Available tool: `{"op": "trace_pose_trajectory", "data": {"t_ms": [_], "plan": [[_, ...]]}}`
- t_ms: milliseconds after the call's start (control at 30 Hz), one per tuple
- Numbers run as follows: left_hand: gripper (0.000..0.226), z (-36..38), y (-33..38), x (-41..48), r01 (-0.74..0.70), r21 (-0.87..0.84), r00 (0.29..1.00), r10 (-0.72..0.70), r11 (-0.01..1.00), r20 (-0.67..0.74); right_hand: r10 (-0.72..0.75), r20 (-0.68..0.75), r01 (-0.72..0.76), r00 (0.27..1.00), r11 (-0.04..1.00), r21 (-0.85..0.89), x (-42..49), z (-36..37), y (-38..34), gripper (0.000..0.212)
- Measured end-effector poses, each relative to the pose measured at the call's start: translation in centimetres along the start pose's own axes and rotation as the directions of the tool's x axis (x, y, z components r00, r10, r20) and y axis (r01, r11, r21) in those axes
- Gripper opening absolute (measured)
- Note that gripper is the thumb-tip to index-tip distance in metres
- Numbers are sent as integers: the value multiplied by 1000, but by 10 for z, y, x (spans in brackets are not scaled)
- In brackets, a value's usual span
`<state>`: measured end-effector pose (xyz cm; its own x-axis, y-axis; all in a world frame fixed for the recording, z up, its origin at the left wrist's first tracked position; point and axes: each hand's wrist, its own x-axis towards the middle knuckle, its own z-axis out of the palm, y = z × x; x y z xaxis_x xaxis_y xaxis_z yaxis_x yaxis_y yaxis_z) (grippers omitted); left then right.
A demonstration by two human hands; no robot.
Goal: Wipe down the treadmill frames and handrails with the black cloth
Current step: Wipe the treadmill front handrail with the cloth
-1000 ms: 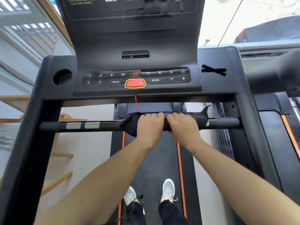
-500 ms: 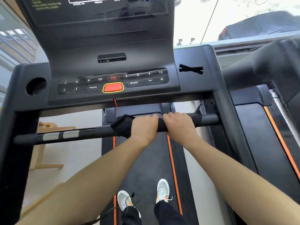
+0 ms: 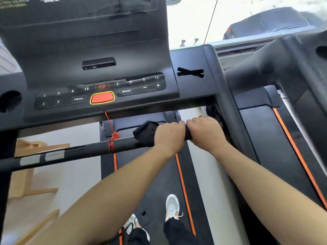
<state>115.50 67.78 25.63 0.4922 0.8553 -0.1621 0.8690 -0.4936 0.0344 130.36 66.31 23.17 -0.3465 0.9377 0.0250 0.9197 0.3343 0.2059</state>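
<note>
A black horizontal handrail (image 3: 74, 152) crosses the treadmill below the console. The black cloth (image 3: 145, 133) is wrapped round the bar near its right end. My left hand (image 3: 168, 135) grips the cloth round the bar, and a loose fold sticks out to its left. My right hand (image 3: 205, 133) grips the cloth and bar right beside it, close to the right upright frame (image 3: 230, 117). The far end of the cloth is hidden behind my right hand.
The console (image 3: 102, 96) with a red stop button sits above the bar; its red safety cord (image 3: 111, 138) is clipped round the handrail. A second treadmill (image 3: 292, 85) stands at the right. My shoes are on the belt (image 3: 159, 183). Wooden furniture (image 3: 31, 147) stands at the left.
Both hands have slid the cloth rightward along the handrail, toward the right upright. The red cord on the bar is now uncovered to their left. My view has shifted right.
</note>
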Motion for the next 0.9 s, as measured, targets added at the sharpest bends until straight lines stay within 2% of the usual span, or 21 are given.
{"op": "trace_pose_trajectory", "data": {"t_ms": [33,67,133,200,267,300,333,367,433,467,500,533,567,633,667,700,733,767,800,833,900], "plan": [[15,2,3,0,-3,15,1000,4,1000,-26,9,-37,-9,999,1000,-3,-1,3,1,32],[13,0,4,3,9,9,1000,-9,1000,16,12,12,-12,1000,1000,26,2,3,2,29],[13,-8,1,19,30,-86,976,-10,996,216,14,302,-55,953,990,128,16,-14,9,21],[24,-17,-5,40,79,-268,871,65,960,486,-73,627,-159,776,939,305,37,-32,23,24],[34,-21,-10,57,166,-395,728,157,904,667,-163,800,-336,577,846,414,53,-41,36,19],[36,-22,-11,62,203,-420,690,176,884,703,-186,823,-383,536,816,433,56,-43,38,18],[37,-22,-10,64,205,-426,684,182,881,707,-189,820,-391,540,807,443,54,-44,39,18],[34,-23,-8,62,177,-416,711,177,892,681,-168,794,-353,585,829,435,49,-43,38,19],[26,-18,-1,49,79,-329,840,115,941,531,-59,624,-176,779,935,308,32,-33,31,26],[21,-12,5,39,44,-245,917,59,968,395,-18,441,-86,897,973,213,20,-20,26,24],[17,-2,11,29,15,-152,979,17,988,203,-11,226,-15,974,993,115,8,-9,20,20],[14,7,16,20,-19,-49,1000,20,999,21,-2,8,1,1000,999,38,-2,0,15,19],[14,16,19,14,-33,24,995,35,999,-92,4,-172,-4,985,1000,0,-9,9,11,18],[20,31,19,12,-34,105,963,61,994,-262,29,-313,-38,949,999,-24,-12,19,8,19],[19,30,19,13,-38,105,965,64,994,-255,28,-291,-34,956,999,-14,-9,17,8,20],[15,24,19,15,-47,54,983,56,997,-175,31,-196,-29,980,1000,12,-5,10,9,22],[12,14,18,18,-48,3,997,48,999,-54,19,-28,-17,999,998,63,0,2,13,21],[11,4,16,23,-37,-57,995,42,998,94,-5,189,-19,982,992,125,9,-10,18,20],[14,-6,13,31,-17,-154,968,54,988,245,-47,417,-43,908,978,203,20,-20,26,22],[20,-16,9,40,30,-251,914,76,967,399,-90,594,-103,799,953,283,32,-28,33,24],[27,-28,4,53,94,-361,802,144,928,579,-167,767,-246,619,887,392,50,-38,41,24]]}}
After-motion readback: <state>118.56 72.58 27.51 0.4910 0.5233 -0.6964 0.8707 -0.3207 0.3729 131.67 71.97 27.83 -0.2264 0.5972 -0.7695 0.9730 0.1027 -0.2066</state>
